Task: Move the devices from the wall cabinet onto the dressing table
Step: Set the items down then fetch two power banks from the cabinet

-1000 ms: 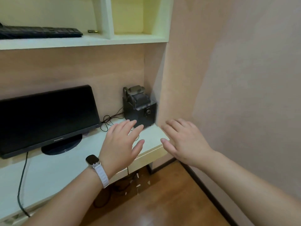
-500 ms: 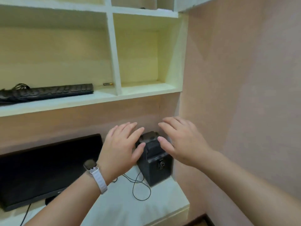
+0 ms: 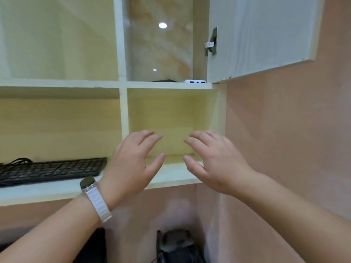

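A small white device (image 3: 195, 81) lies at the front edge of the upper right cabinet shelf (image 3: 169, 85), beside a flat dark object (image 3: 164, 80) of which only the top shows. A black keyboard (image 3: 51, 169) lies on the lower left shelf. My left hand (image 3: 133, 162), with a white-strapped watch on the wrist, and my right hand (image 3: 214, 160) are raised side by side in front of the lower right compartment, fingers spread and holding nothing. Both hands are well below the white device.
The cabinet door (image 3: 260, 35) stands swung open at the upper right, with a metal hinge (image 3: 211, 43) on it. A pink wall fills the right side. Below, a black device (image 3: 176, 245) and the monitor's edge (image 3: 95, 245) sit blurred at the bottom.
The view has tilted up from the table to the cabinet shelves. Both hands have risen from above the table to the lower shelf level, still empty and spread.
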`<state>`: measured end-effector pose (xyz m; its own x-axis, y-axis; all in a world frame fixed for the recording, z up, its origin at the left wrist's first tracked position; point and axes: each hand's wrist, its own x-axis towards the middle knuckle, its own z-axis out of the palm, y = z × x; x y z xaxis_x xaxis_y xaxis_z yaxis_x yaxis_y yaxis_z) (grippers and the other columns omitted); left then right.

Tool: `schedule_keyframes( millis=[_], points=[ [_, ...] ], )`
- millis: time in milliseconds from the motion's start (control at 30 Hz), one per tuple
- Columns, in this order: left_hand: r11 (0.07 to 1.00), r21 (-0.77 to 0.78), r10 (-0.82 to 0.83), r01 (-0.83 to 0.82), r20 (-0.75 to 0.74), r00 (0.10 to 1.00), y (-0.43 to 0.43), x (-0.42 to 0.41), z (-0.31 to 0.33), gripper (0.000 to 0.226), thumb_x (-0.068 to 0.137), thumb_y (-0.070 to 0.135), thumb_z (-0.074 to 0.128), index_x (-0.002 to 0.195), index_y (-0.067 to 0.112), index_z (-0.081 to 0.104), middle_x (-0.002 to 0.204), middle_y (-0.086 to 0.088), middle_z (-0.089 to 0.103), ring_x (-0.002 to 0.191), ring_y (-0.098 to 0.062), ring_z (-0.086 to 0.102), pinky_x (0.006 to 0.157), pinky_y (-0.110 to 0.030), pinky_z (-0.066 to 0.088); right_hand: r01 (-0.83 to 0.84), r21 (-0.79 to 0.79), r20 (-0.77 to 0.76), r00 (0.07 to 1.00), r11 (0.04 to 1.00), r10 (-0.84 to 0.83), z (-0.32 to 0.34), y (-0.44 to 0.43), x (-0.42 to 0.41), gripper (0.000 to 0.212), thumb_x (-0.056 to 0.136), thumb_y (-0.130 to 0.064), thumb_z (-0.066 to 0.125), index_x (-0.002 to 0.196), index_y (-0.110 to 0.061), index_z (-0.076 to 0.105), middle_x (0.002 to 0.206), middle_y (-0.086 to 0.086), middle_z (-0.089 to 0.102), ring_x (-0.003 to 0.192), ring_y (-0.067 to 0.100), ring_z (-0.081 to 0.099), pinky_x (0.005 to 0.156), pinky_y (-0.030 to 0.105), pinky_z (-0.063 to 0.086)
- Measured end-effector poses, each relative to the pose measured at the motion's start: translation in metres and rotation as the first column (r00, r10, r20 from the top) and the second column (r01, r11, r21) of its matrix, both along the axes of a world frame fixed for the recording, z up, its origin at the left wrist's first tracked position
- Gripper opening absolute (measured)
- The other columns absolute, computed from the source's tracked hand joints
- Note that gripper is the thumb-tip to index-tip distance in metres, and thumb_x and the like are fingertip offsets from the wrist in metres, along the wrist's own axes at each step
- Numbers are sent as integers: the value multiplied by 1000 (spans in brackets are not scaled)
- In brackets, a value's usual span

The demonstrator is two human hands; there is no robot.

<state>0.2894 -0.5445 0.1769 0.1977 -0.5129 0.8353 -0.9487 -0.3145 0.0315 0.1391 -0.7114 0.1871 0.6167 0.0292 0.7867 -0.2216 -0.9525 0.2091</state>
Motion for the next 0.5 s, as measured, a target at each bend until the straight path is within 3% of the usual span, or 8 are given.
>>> schedule_keyframes(
  millis=[167, 267, 367, 500],
  points=[
    [998, 9, -69, 69, 239, 968, -17, 28, 80, 52, 89, 43, 52, 130, 13, 61, 131, -12, 59, 120, -30, 55, 96, -51, 47, -26, -47, 99, 995, 999, 31, 63, -16, 26, 52, 89, -48, 41, 118, -11, 64, 119, 7, 64, 109, 30, 57, 84, 40, 48],
    [997, 46, -73, 61, 344, 936, -27, 40, 125, 53, 90, 43, 50, 132, 12, 58, 132, -12, 58, 120, -29, 54, 99, -44, 46, -1, -87, 127, 992, 996, 12, 103, -22, 42, 53, 89, -49, 40, 115, -9, 63, 115, 10, 64, 106, 32, 58, 82, 41, 50],
    [992, 109, -94, 60, 332, 939, -36, 46, 163, 57, 89, 49, 48, 134, 15, 54, 128, -6, 57, 114, -22, 53, 96, -26, 38, 107, -128, 96, 991, 986, -95, 139, -26, 57, 57, 88, -55, 34, 111, -10, 61, 107, 10, 62, 97, 32, 57, 76, 43, 49],
    [965, 261, -32, -22, 200, 979, -51, 49, 192, 63, 87, 63, 43, 137, 26, 47, 122, 6, 52, 108, -14, 53, 89, -26, 42, 290, -115, 7, 957, 950, -292, 164, -32, 68, 63, 87, -67, 24, 111, -17, 53, 104, 4, 56, 98, 27, 54, 71, 35, 35]
  ],
)
